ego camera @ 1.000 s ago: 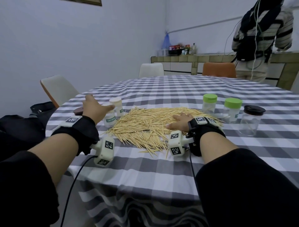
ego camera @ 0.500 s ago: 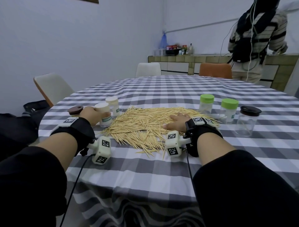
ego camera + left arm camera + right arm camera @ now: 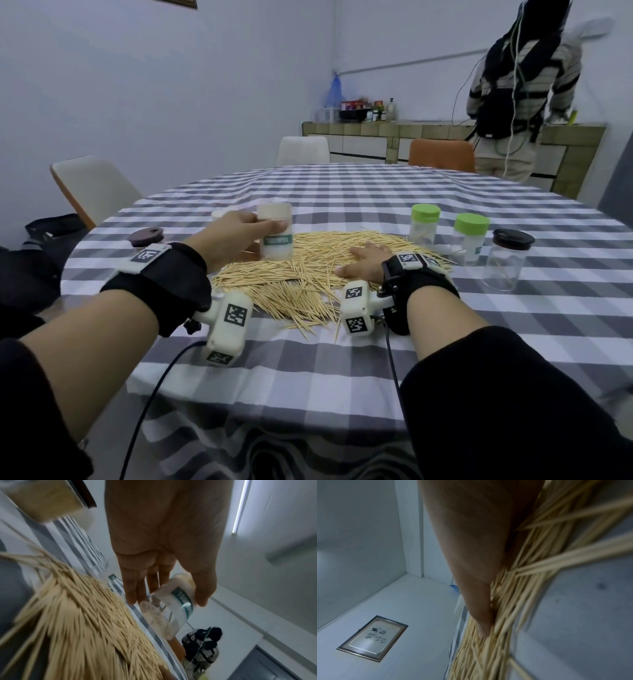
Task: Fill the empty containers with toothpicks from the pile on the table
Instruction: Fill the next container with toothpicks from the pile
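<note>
1. Wooden toothpicks point(image 3: 308, 270) heaped in one pile mid-table point(image 3: 376, 356), on grey-and-white check cloth
2. Six containers counted: two green-lidded point(image 3: 425, 224), one black-lidded clear jar point(image 3: 507, 260), one brown-lidded point(image 3: 146, 237), two cream-capped
3. Cream-capped container point(image 3: 275, 233) clasped by left hand point(image 3: 236, 236) above pile's left edge, thumb opposite fingers; teal label, only "TOO" legible on left wrist view
4. Right hand point(image 3: 364, 263) flat, fingers straight, pressing on pile

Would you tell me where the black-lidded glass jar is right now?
In the head view, the black-lidded glass jar stands far right on the table, beside the two green-lidded containers, apart from both hands.
</note>
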